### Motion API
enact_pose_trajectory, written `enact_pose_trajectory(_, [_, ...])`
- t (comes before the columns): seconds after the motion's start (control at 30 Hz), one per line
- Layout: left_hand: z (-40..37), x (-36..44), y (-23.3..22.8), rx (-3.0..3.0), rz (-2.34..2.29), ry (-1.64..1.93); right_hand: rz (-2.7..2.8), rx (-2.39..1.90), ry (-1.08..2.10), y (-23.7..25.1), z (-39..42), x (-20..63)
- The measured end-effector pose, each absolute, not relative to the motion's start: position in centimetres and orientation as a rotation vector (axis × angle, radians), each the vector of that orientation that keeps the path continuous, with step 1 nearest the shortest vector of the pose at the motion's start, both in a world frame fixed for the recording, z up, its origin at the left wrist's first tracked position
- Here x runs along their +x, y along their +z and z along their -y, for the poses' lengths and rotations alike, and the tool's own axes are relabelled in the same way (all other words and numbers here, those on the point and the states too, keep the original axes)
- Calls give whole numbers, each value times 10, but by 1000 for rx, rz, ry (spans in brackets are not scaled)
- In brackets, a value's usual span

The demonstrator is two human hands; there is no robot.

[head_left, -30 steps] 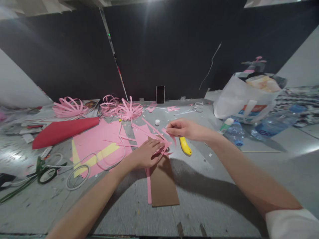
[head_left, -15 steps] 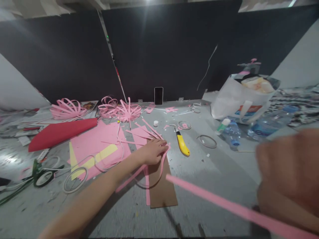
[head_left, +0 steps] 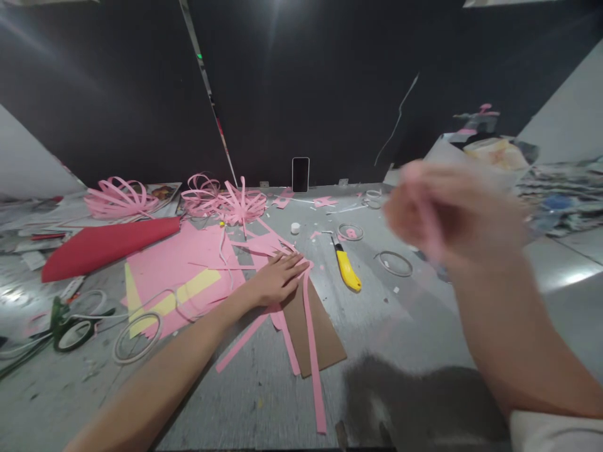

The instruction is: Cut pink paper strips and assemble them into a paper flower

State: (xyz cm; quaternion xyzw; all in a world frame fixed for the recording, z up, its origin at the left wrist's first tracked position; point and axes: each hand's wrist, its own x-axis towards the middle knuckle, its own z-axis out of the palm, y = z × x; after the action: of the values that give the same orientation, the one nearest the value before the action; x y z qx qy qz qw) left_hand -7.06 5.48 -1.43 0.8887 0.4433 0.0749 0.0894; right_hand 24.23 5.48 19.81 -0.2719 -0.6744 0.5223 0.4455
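Left hand (head_left: 281, 279) flat on pink strips (head_left: 313, 351) over brown cardboard (head_left: 328, 342), center of frame; right hand (head_left: 464, 216) raised, right of center.
Left: fingers extended, palm down, gripping nothing visible. Right: motion-blurred, pink streak at the fingers, can't tell if it's holding a strip. One strip runs down across the cardboard onto the counter (head_left: 226, 408), bottom center. Yellow knife (head_left: 347, 271) lies just right of the cardboard. Pink sheets (head_left: 162, 260) left of center, red paper (head_left: 108, 246) beside them.
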Motion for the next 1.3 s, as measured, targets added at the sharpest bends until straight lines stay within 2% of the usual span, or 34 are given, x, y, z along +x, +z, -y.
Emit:
enact_pose_trajectory(0.17, [-59, -72, -26, 2624, -1516, 374, 1682, -838, 1621, 135, -102, 175])
enact_pose_trajectory(0.33, [-58, -71, -31, 2618, -1557, 487, 1761, -1025, 1682, 69, -129, 161])
enact_pose_trajectory(0.5, [-59, -70, -30, 2591, -1554, 498, 1830, -1198, 1643, 31, -137, 152])
enact_pose_trajectory(0.67, [-60, -69, -30, 2593, -1558, 555, 1989, -1293, 1637, 21, -139, 149])
enact_pose_trajectory(0.77, [-60, -69, -31, 2610, -1556, 590, 2113, -1270, 1496, 19, -134, 149])
enact_pose_trajectory(0.9, [-59, -69, -32, 2620, -1544, 652, 2149, -952, 1185, 11, -115, 153])
enact_pose_trajectory(1.1, [-59, -69, -32, 2639, -1506, 719, 2543, -532, 756, 2, -83, 185])
enact_pose_trajectory(1.3, [-54, -64, -24, 2607, -1525, 721, 2535, -413, 808, 2, -59, 205])
